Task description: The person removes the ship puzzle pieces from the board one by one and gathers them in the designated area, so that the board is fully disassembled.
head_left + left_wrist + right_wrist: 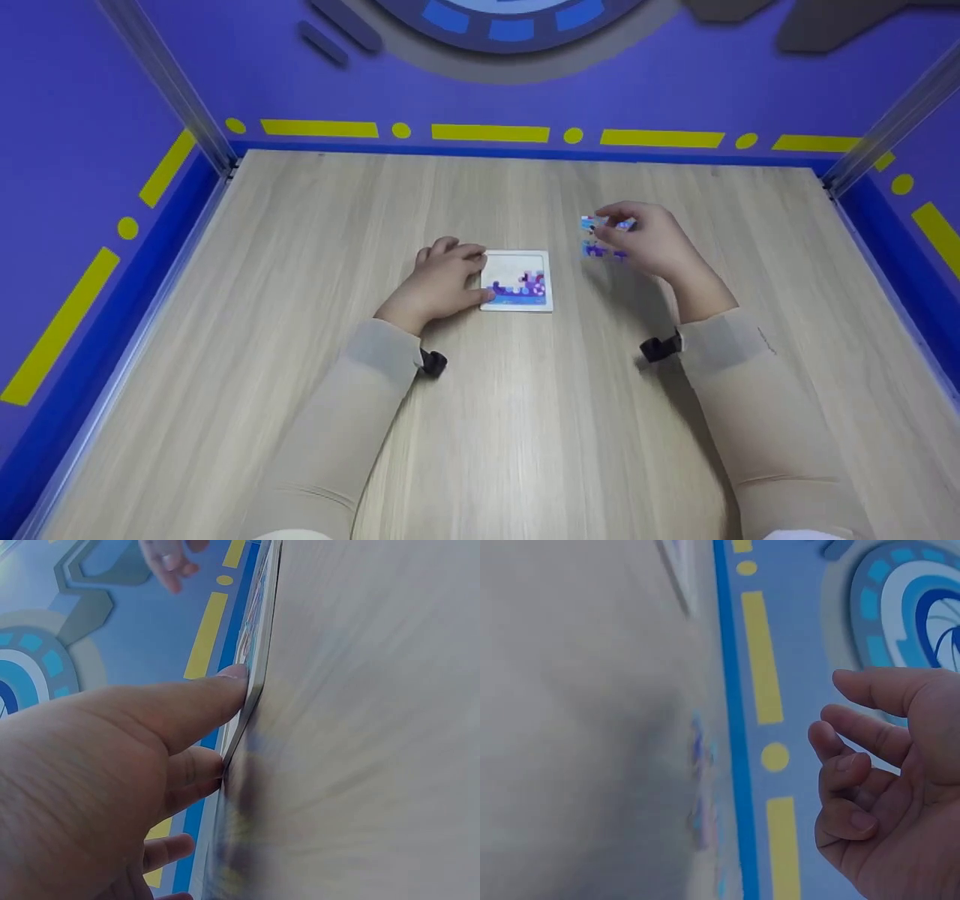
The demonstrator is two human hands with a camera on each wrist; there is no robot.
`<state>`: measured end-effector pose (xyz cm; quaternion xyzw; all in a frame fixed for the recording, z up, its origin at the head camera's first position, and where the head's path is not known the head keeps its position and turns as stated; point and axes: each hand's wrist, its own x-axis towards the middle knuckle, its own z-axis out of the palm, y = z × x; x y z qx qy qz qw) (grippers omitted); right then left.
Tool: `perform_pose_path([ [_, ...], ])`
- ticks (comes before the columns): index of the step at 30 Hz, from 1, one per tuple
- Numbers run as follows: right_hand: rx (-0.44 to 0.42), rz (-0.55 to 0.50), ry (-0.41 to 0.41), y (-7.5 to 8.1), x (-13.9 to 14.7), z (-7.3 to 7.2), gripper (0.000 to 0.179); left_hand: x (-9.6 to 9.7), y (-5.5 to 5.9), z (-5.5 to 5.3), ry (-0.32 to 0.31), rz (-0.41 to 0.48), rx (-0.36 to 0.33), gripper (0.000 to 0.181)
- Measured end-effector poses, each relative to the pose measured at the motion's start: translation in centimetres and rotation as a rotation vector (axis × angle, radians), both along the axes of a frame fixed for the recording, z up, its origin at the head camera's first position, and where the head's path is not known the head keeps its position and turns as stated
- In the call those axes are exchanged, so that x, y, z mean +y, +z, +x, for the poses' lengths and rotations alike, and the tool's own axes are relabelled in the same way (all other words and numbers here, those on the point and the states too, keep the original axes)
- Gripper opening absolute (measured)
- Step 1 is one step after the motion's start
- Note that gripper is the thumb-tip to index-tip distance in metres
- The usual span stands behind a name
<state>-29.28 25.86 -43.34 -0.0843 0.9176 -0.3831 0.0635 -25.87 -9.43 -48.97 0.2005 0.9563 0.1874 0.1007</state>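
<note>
A small square puzzle board (517, 262) with a white rim lies on the table, its lower part filled with blue, purple and pink pieces (517, 295). My left hand (444, 281) rests at its left side, the thumb on the lower left rim and a fingertip touching the upper left edge. Out to the right, my right hand (649, 236) hovers above loose colourful puzzle pieces (592, 249), partly covering them. In the right wrist view, that hand's fingers (851, 821) are loosely bent with nothing between them; the loose pieces look blurred there.
The wood-grain table (495, 420) reaches back to a purple wall (420, 97) with yellow dashes. Side walls (67, 187) stand left and right, with metal posts at the back corners. A small black wrist device (433, 364) sticks out from the left sleeve, another (660, 349) from the right.
</note>
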Motion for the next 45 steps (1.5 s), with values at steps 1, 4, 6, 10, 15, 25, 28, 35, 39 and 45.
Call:
perform_pose_path([
  [1, 0.012, -0.008, 0.009, 0.3, -0.6, 0.1, 0.046, 0.0, 0.0, 0.0, 0.0, -0.001, 0.0, 0.075],
  [4, 0.046, -0.027, 0.031, 1.1, -2.5, 0.5, 0.045, 0.0, 0.1, -0.1, 0.001, -0.005, 0.005, 0.075],
  [6, 0.063, -0.042, 0.046, 1.2, -3.7, 0.9, 0.043, 0.1, 0.1, -0.1, 0.002, -0.007, 0.01, 0.074],
  [10, 0.087, -0.091, 0.058, 0.3, -5.7, 1.7, 0.039, 0.1, 0.2, -0.1, 0.002, -0.004, 0.011, 0.074],
  [15, 0.06, -0.076, 0.087, -2.1, -7.0, 2.3, 0.039, 0.0, 0.1, 0.2, 0.007, -0.009, -0.005, 0.076],
  [25, -0.026, 0.042, 0.189, -4.6, -7.2, 1.9, 0.046, 0.0, 0.2, 0.5, 0.011, -0.011, -0.013, 0.077],
  [28, -0.038, 0.074, 0.224, -4.7, -7.1, 2.0, 0.047, 0.1, 0.4, 0.4, 0.009, -0.012, -0.013, 0.077],
  [35, -0.022, 0.141, 0.256, -4.8, -7.3, 2.2, 0.039, 0.1, 0.4, 0.3, 0.001, -0.024, 0.0, 0.078],
  [39, -0.015, 0.14, 0.237, -4.9, -7.3, 2.4, 0.037, 0.2, 0.4, 0.5, -0.004, -0.028, -0.009, 0.078],
  [45, 0.011, 0.16, 0.244, -4.9, -7.4, 2.5, 0.033, 0.2, 0.3, 0.6, -0.003, -0.021, -0.012, 0.077],
])
